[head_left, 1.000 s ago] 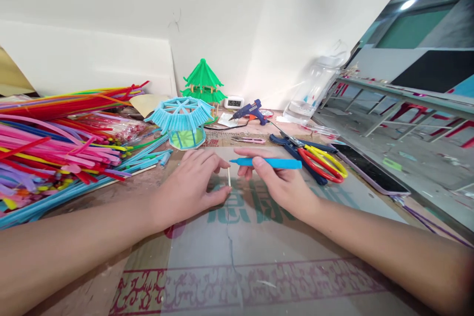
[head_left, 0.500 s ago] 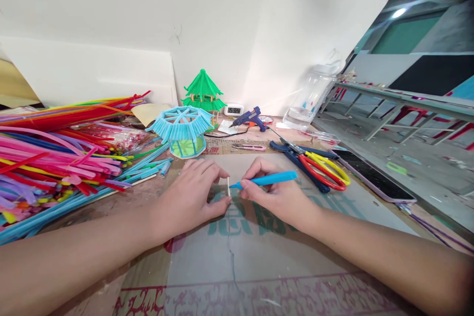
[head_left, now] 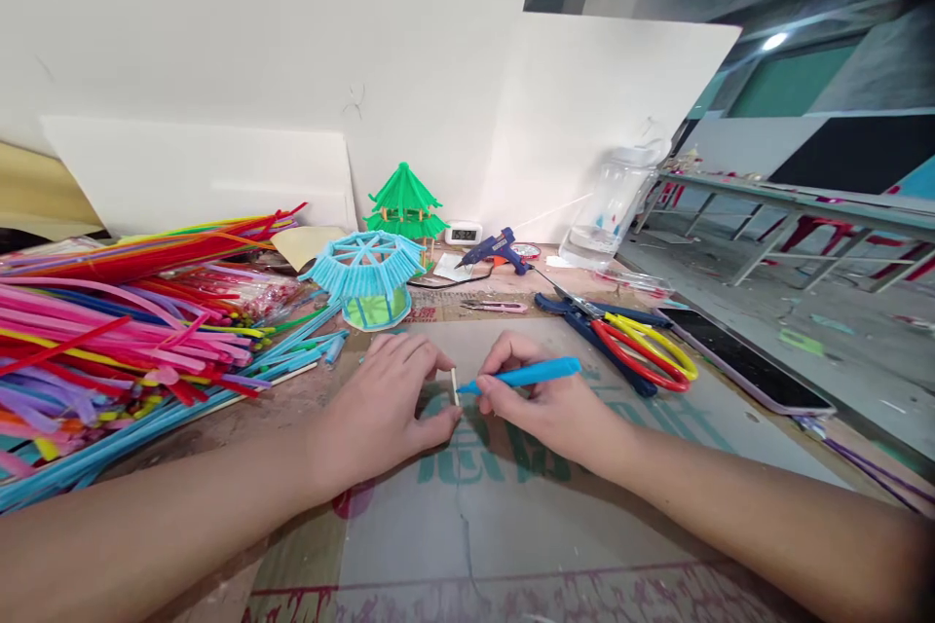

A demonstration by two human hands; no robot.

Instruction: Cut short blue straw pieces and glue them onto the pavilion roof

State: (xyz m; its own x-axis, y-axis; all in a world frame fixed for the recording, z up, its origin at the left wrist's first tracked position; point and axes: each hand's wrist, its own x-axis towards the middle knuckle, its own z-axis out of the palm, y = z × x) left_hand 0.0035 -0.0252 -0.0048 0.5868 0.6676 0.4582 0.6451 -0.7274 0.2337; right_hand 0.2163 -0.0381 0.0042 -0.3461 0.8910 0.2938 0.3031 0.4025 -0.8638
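Observation:
Between the thumb and forefinger of my left hand [head_left: 394, 399] is a short, thin pale stick [head_left: 454, 386], pinched at its two ends. My right hand [head_left: 544, 399] grips a blue marker pen [head_left: 537, 372], whose tip meets the stick near its middle. Both hands rest over a cardboard sheet [head_left: 394, 545] printed with green characters under a clear cover. Just beyond my left hand stands a small pavilion model [head_left: 372, 277] with a light blue fuzzy roof and a green base. Behind it is a green tiered pagoda model [head_left: 404, 200].
Bundles of coloured pipe cleaners [head_left: 124, 331] fill the left side. To the right lie red-and-yellow-handled scissors [head_left: 643, 350], dark blue pliers [head_left: 599, 336] and a phone [head_left: 745, 360]. A glue gun [head_left: 497, 251], small clock [head_left: 464, 233], pink snips [head_left: 497, 308] and water bottle [head_left: 610, 204] sit behind.
The view has tilted slightly upward, so everything sits lower in the picture. My hands keep the same hold, and the marker tip stays against the stick.

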